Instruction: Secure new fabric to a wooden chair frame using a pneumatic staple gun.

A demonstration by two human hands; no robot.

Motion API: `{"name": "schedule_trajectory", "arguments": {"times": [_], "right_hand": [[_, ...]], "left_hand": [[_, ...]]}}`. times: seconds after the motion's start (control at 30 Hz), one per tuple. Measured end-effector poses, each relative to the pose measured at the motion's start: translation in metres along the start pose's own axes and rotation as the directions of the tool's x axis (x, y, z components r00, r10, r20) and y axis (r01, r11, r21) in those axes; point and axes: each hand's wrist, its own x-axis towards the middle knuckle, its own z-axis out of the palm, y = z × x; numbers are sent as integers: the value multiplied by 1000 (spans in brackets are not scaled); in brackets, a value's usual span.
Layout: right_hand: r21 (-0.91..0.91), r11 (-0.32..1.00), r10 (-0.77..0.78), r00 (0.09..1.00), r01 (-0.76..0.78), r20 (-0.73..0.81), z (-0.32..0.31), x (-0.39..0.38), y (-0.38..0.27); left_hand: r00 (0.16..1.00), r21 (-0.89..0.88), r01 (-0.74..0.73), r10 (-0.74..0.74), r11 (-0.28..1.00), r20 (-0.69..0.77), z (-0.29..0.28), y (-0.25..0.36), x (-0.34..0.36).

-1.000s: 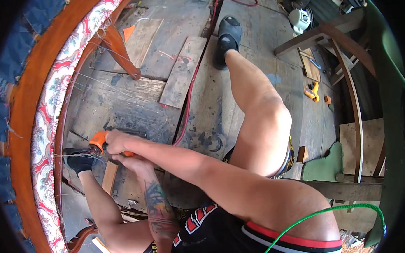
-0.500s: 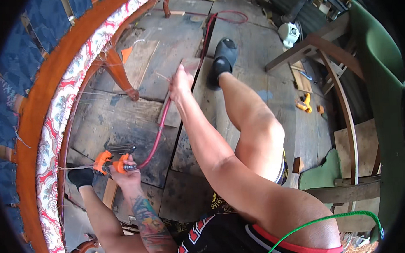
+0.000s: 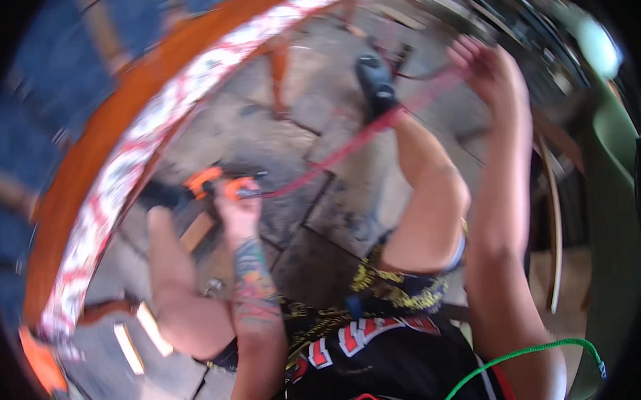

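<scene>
Hose, red and blurred, slants up across our view from an orange tool to our right hand. We keep our left hand closed around the tool, near the dark shoe on our left foot; whether the tool touches the plank floor we cannot tell. Our right hand is raised well apart from it, fingers bent and slightly spread where the hose meets them, too blurred for us to say if they grip it. On our left curves an orange-brown wooden rail, edged by a red-and-white patterned fabric strip, with blue fabric beyond. A wood block lies between our left shin and forearm, and two pale strips lie beside our left leg. A green cord arches across our right arm.
</scene>
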Motion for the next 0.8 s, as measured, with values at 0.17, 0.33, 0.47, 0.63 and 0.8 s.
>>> {"name": "schedule_trajectory", "arguments": {"times": [0.17, 0.33, 0.47, 0.63, 0.8], "right_hand": [[-887, -18, -215, 868, -462, -448, -93, -186, -53], [-845, -495, -33, 967, 204, 253, 2, -173, 88], [-807, 187, 290, 754, 560, 590, 90, -110, 225], [-879, 429, 531, 728, 209, 433, 82, -57, 408], [-981, 160, 595, 782, 115, 188, 108, -103, 488]], "left_hand": [[934, -28, 183, -182, 983, -308, -6, -37, -1], [855, 548, 224, 108, 806, -508, -58, -9, -24], [864, 665, 294, 107, 686, -492, -58, 8, -45], [903, 959, 265, 375, -102, -209, 67, 38, -110], [223, 171, 164, 206, -971, 953, 126, 105, -142]]}}
